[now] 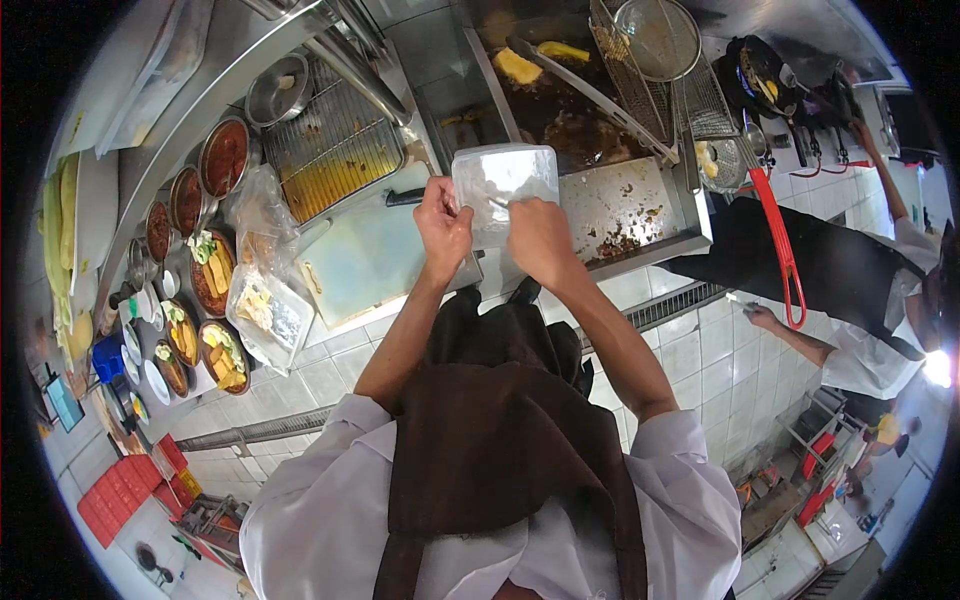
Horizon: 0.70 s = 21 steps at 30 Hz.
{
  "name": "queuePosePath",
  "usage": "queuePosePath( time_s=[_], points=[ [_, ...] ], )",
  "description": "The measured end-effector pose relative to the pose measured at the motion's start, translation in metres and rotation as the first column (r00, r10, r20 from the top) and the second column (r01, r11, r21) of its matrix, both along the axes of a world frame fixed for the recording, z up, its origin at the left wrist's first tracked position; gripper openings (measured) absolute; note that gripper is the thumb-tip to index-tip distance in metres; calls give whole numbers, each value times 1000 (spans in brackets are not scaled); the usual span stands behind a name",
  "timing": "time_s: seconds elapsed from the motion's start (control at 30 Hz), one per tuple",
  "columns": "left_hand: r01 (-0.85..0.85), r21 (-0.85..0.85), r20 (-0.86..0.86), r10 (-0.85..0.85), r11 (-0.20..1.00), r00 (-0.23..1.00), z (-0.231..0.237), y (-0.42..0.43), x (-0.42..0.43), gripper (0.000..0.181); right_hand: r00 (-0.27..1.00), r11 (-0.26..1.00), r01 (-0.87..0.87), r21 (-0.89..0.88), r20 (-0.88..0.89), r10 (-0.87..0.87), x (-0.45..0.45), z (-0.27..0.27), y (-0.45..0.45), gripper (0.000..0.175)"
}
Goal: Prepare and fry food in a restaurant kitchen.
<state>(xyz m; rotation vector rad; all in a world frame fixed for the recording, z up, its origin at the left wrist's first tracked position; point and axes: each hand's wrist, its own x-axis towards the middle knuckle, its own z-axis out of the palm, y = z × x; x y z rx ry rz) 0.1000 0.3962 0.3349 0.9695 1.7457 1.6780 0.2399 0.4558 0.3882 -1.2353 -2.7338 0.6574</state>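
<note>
A clear plastic container (pixel 504 169) with something white inside is held in front of me, between the cutting board and the fryer. My left hand (pixel 444 225) grips its left side with curled fingers. My right hand (pixel 541 236) is a fist over its lower right part, closed on what looks like a thin utensil handle; its far end is unclear. Beyond lies a fryer of dark oil (pixel 577 139) with yellow pieces of food and metal tongs (pixel 592 97) across it. A black-handled knife (pixel 405 197) rests at the pale cutting board (pixel 364 247).
At left stand pots of red sauce (pixel 225 156), filled oval plates (pixel 223 356), a plastic-bagged tray (pixel 270 311) and a wire rack (pixel 330 139). Fry baskets (pixel 637 67) and a red-handled strainer (pixel 776 232) are at right. A co-worker (pixel 862 352) stands near the stove with a pan (pixel 761 75).
</note>
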Motion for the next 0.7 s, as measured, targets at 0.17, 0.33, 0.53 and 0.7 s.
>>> queuePosePath(
  time_s=[0.17,0.33,0.53,0.7],
  points=[
    [-8,0,-21,8,1000,1000,1,0,2,24,999,999,44,-6,-8,-44,21,29,2,12],
    [0,93,12,-1,996,1000,9,5,12,24,1000,999,-31,-29,2,32,-6,2,4,10],
    [-46,128,24,43,991,999,12,11,11,21,999,1000,19,17,42,-19,0,8,2,12],
    [-85,52,42,83,995,996,-2,13,6,21,979,984,175,-40,-99,-178,53,60,5,28]
  ],
)
